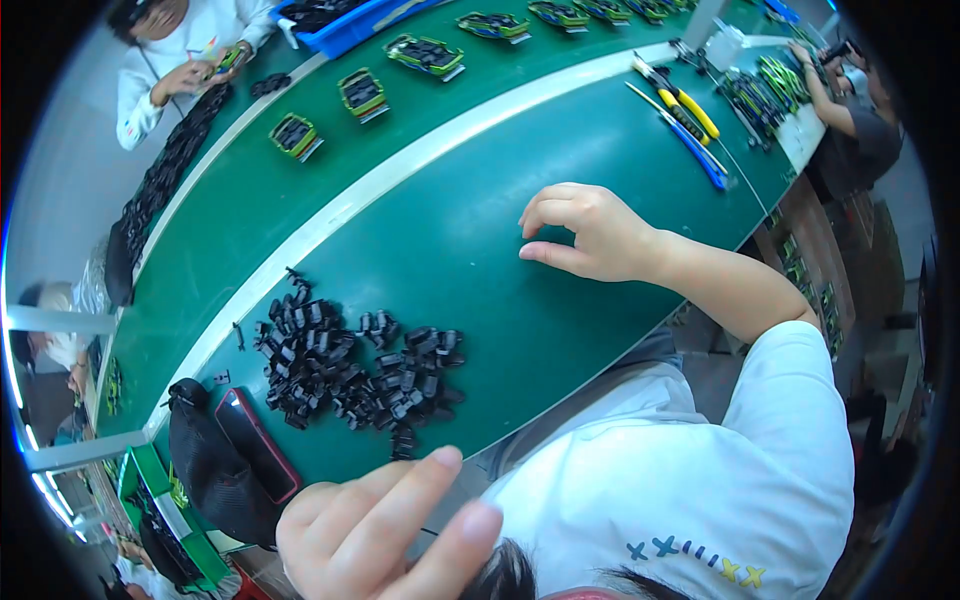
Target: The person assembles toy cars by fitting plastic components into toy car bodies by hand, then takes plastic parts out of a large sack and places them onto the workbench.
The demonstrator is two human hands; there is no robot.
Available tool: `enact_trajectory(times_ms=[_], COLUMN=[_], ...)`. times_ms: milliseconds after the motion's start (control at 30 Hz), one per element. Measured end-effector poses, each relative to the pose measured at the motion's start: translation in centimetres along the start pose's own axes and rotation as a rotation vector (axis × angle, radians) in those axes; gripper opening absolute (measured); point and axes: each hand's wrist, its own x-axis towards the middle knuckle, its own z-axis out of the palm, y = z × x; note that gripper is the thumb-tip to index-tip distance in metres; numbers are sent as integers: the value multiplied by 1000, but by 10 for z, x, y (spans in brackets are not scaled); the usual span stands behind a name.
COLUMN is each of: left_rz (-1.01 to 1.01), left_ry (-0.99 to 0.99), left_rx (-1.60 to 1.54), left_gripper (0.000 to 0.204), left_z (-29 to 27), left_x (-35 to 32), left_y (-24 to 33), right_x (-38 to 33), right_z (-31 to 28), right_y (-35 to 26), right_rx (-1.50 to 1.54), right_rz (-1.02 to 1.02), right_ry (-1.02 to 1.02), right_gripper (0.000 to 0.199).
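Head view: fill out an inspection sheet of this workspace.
Surface: green tabletop, bordered by a white rail.
Job's things: small black plastic parts, heaped beyond the left hand.
Clutter: red-edged phone beside a black fabric item; pliers and a blue-handled tool, upper right.
Hands: right hand over the tabletop, fingers curled; left hand near the camera, fingers and thumb apart; nothing seen in either.
Cables: nothing clearly seen.
Surroundings: green-and-black assemblies beyond the rail; a co-worker, upper left, handling a similar one.
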Motion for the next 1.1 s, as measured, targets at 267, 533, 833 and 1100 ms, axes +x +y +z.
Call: enact_trajectory(times_ms=[267,533,833,1100], left_rz=[565,653,729,618], left_ry=[-419,-348,-321,75], left_rx=[157,110,131,343], left_gripper=[42,25,15,8], left_z=[101,178,190,84], left_x=[-16,-23,27,58], left_y=[-30,-90,-125,-125], right_x=[-19,5,1,-4], right_z=[-5,15,16,12], right_y=[33,40,36,41], right_rx=[255,122,111,175], right_rz=[286,177,110,140], right_ry=[111,209,274,230], right_gripper=[11,21,21,19])
